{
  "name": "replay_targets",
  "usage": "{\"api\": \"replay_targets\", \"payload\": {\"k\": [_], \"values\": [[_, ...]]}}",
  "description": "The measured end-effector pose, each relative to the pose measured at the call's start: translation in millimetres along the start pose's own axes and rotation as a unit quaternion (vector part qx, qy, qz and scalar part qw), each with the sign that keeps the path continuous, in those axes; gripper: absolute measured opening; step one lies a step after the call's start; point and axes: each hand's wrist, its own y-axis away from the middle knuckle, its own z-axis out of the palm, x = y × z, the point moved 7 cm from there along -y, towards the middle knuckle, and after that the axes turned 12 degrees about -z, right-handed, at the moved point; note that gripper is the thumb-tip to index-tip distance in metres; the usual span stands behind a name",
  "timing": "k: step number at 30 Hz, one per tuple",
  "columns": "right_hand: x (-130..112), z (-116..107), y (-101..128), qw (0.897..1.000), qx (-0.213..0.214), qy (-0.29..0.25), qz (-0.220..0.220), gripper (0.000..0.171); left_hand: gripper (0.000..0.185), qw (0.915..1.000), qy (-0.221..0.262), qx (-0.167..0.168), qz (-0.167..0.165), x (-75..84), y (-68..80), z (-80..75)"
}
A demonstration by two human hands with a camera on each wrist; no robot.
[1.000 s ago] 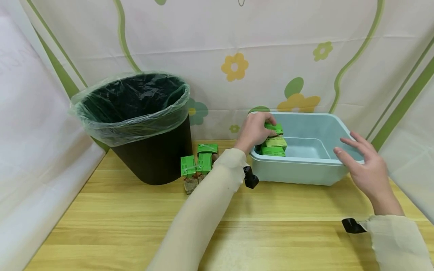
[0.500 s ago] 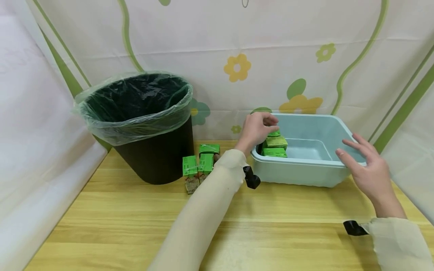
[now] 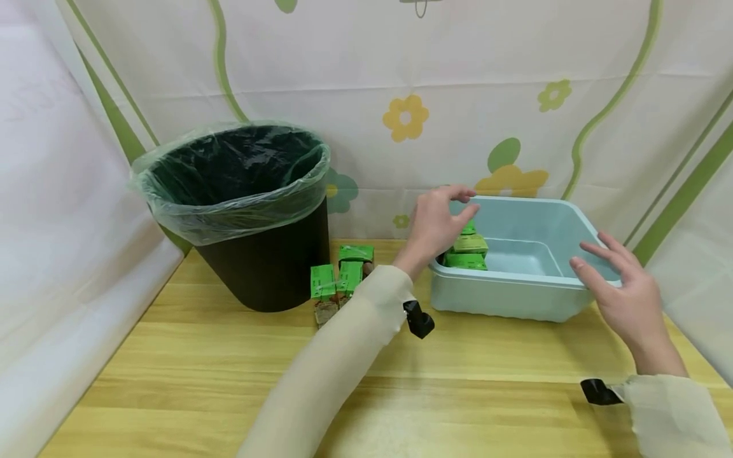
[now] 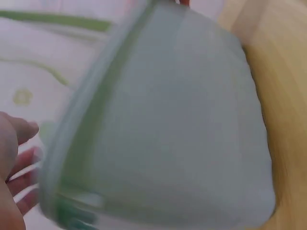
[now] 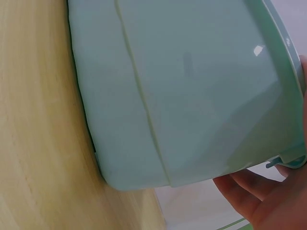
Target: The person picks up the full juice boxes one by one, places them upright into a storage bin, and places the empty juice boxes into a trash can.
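My left hand point(image 3: 438, 216) is over the left rim of a pale blue plastic basin point(image 3: 515, 299), thumb and fingers spread apart with nothing between them. Just beneath it, several small green boxes point(image 3: 466, 261) are stacked along the basin's left wall. At the basin's right end is my right hand point(image 3: 627, 292), its thumb pointing in over the rim and its fingers extended. In the right wrist view, the fingers point(image 5: 240, 191) lie by the outside of the basin wall. The left wrist view shows the left fingers beyond the rim, off the basin's side.
A black trash bin point(image 3: 275, 267) lined with a translucent green bag point(image 3: 240, 216) stands at the back left. Between bin and basin, more green boxes point(image 3: 350, 277) and brown blocks point(image 3: 325, 312) lie on the wooden table point(image 3: 189, 375). A flower-patterned curtain point(image 3: 366, 95) hangs behind.
My left hand has let go of a green box in the basin and lifted back toward the left rim, its fingers spreading. The right hand stays by the right rim.
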Motion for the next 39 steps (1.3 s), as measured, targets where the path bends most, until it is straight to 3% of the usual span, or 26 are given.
{"api": "replay_targets", "payload": {"k": [4, 8, 18, 24, 31, 39], "values": [[1.8, -2.5, 0.8, 1.000, 0.003, -0.001, 0.002, 0.060, 0.037, 0.9987, -0.002, 0.042, 0.029, 18.1, 9.6, -23.9], [4.5, -5.4, 1.4, 1.000, 0.006, -0.002, 0.003, 0.058, 0.044, 0.9970, -0.013, 0.066, 0.038, 29.4, 13.5, -50.1], [8.4, -6.8, 1.7, 1.000, 0.008, 0.005, 0.003, 0.058, 0.053, 0.9885, -0.064, 0.134, 0.028, 27.4, 27.6, -126.0], [9.1, -4.4, -0.5, 1.000, 0.007, -0.003, 0.000, 0.058, 0.052, 0.9664, -0.117, 0.216, 0.075, 18.0, 53.1, -173.4], [9.1, -1.2, -4.0, 1.000, 0.007, 0.000, 0.001, 0.062, 0.056, 0.9251, -0.167, 0.311, 0.139, -5.1, 81.0, -227.0], [-5.2, -8.7, -5.6, 0.997, -0.001, 0.075, -0.028, 0.067, 0.069, 0.9097, -0.183, 0.352, 0.122, -57.3, 107.7, -276.4]]}}
